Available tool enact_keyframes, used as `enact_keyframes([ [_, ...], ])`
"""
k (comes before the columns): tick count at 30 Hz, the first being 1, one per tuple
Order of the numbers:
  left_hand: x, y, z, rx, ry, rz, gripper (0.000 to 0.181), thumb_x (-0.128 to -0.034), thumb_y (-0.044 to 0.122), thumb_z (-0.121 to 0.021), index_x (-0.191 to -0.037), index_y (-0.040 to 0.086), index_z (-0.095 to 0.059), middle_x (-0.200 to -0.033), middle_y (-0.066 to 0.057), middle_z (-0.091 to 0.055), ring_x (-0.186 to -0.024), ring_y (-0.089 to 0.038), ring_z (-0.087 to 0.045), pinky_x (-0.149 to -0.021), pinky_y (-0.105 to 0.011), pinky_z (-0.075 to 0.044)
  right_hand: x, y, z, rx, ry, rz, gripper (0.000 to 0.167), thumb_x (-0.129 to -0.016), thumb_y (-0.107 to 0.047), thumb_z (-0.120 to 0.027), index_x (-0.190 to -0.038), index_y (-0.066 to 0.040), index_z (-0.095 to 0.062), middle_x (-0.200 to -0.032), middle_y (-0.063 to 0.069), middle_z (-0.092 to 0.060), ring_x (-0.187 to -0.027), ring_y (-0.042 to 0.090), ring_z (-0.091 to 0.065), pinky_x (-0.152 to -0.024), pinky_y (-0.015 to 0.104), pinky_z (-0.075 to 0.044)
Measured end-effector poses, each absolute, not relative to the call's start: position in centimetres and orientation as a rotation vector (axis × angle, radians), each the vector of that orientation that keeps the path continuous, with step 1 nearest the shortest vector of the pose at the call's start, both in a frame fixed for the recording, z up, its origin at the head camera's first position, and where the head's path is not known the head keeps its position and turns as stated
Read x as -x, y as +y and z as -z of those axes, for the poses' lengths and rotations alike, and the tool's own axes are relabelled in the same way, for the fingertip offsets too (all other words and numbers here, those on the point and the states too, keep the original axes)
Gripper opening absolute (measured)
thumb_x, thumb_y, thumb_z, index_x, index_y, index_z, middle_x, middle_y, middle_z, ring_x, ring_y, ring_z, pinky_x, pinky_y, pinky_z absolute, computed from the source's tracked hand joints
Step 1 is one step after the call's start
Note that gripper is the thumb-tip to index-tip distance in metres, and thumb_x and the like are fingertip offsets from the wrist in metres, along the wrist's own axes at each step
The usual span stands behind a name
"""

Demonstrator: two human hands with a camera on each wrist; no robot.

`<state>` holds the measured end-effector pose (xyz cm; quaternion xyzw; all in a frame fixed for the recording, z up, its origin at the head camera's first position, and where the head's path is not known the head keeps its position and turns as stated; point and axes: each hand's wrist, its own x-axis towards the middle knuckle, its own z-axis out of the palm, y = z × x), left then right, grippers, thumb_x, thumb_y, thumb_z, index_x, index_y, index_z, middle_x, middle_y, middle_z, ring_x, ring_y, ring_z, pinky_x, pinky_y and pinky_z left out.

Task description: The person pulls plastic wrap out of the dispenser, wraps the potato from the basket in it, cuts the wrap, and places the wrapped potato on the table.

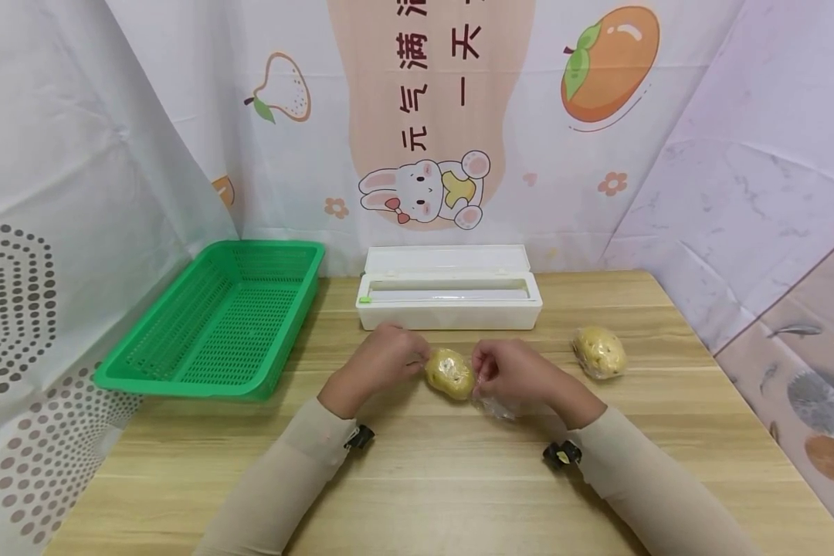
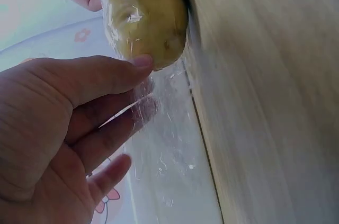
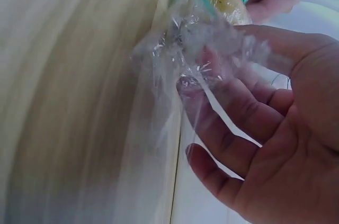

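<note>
A yellow potato [image 1: 449,374] in clear cling film lies on the table between both hands. At its left end my left hand [image 1: 398,357] pinches the cling film [image 2: 159,107]; in the left wrist view the thumb tip meets the potato's end, with the other fingers behind the film. My right hand [image 1: 517,372] holds a loose, crumpled end of the film [image 3: 183,44] at the potato's right side, thumb and fingers bent about it. Farther right sits another film-wrapped potato [image 1: 599,352], touched by neither hand.
Behind the hands stands a white cling film box [image 1: 452,315], its lid raised and a roll inside. A green plastic basket [image 1: 250,340] is at the left of the wooden table [image 1: 417,494]. Printed cloth [image 1: 285,177] hangs behind the table and at its sides.
</note>
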<state>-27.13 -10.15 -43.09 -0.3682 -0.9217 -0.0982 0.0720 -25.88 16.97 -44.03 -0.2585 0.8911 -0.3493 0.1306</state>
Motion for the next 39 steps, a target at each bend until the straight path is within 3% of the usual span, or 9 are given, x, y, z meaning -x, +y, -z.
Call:
enact_keyframes([
  [3,27.0,-9.9,43.3,1.061,-2.773,0.258,0.021,-0.0881,0.012,-0.080,-0.106,0.023,-0.082,-0.123,0.004,-0.075,-0.118,-0.017,-0.066,-0.104,-0.047,-0.044,25.5,16.8,44.0,0.752,2.544,1.025,0.026,-0.080,-0.009,-0.086,-0.093,-0.016,-0.064,-0.078,-0.004,-0.067,-0.072,0.013,-0.064,-0.065,0.030,-0.056],
  [5,27.0,-9.7,43.5,1.031,-2.773,0.267,0.025,-0.0889,0.010,-0.077,-0.110,0.023,-0.082,-0.124,0.001,-0.072,-0.121,-0.020,-0.061,-0.102,-0.047,-0.043,25.4,16.7,44.0,0.759,2.515,1.045,0.026,-0.081,-0.012,-0.086,-0.094,-0.014,-0.064,-0.079,-0.002,-0.067,-0.072,0.014,-0.064,-0.064,0.030,-0.056],
  [10,26.8,-9.6,44.0,0.985,-2.714,0.307,0.035,-0.0846,0.008,-0.068,-0.112,0.026,-0.082,-0.101,0.002,-0.053,-0.099,-0.018,-0.046,-0.086,-0.036,-0.038,25.4,16.7,44.0,0.784,2.483,1.069,0.025,-0.085,-0.021,-0.086,-0.091,-0.014,-0.063,-0.077,-0.001,-0.066,-0.068,0.012,-0.061,-0.058,0.028,-0.053],
  [15,26.7,-9.5,44.1,0.939,-2.732,0.297,0.038,-0.0813,0.012,-0.071,-0.114,0.027,-0.081,-0.094,0.003,-0.043,-0.092,-0.017,-0.037,-0.080,-0.033,-0.032,25.5,16.8,44.0,0.806,2.490,1.069,0.022,-0.089,-0.026,-0.083,-0.089,-0.016,-0.064,-0.079,-0.003,-0.066,-0.070,0.012,-0.061,-0.061,0.029,-0.053],
  [19,26.5,-9.4,43.9,0.934,-2.806,0.304,0.038,-0.0848,0.016,-0.070,-0.120,0.026,-0.079,-0.092,0.005,-0.053,-0.085,-0.014,-0.044,-0.076,-0.030,-0.039,25.4,16.7,43.8,0.812,2.488,1.078,0.019,-0.091,-0.026,-0.081,-0.088,-0.016,-0.065,-0.082,-0.004,-0.067,-0.074,0.014,-0.062,-0.064,0.030,-0.055],
  [23,26.3,-9.3,43.6,0.971,-2.867,0.442,0.037,-0.0887,0.014,-0.065,-0.123,0.022,-0.078,-0.109,0.006,-0.073,-0.091,-0.010,-0.058,-0.077,-0.028,-0.049,25.3,16.7,43.8,0.813,2.475,1.089,0.018,-0.092,-0.025,-0.080,-0.086,-0.017,-0.066,-0.079,-0.003,-0.066,-0.070,0.013,-0.060,-0.061,0.029,-0.053],
  [30,26.4,-9.1,43.7,1.097,-2.867,0.694,0.034,-0.0920,0.014,-0.062,-0.121,0.022,-0.078,-0.096,0.009,-0.073,-0.084,-0.013,-0.061,-0.076,-0.028,-0.051,25.0,17.1,44.1,0.800,2.374,1.151,0.018,-0.090,-0.023,-0.081,-0.083,-0.014,-0.067,-0.073,-0.002,-0.065,-0.064,0.010,-0.055,-0.056,0.026,-0.048],
  [39,25.5,-8.7,43.6,1.100,-2.973,0.880,0.034,-0.0957,0.022,-0.065,-0.128,0.017,-0.074,-0.100,0.008,-0.075,-0.090,-0.003,-0.066,-0.080,-0.025,-0.055,23.5,17.5,44.5,0.727,2.342,1.141,0.022,-0.092,-0.031,-0.079,-0.085,-0.013,-0.067,-0.071,0.000,-0.068,-0.060,0.009,-0.056,-0.053,0.025,-0.046],
])
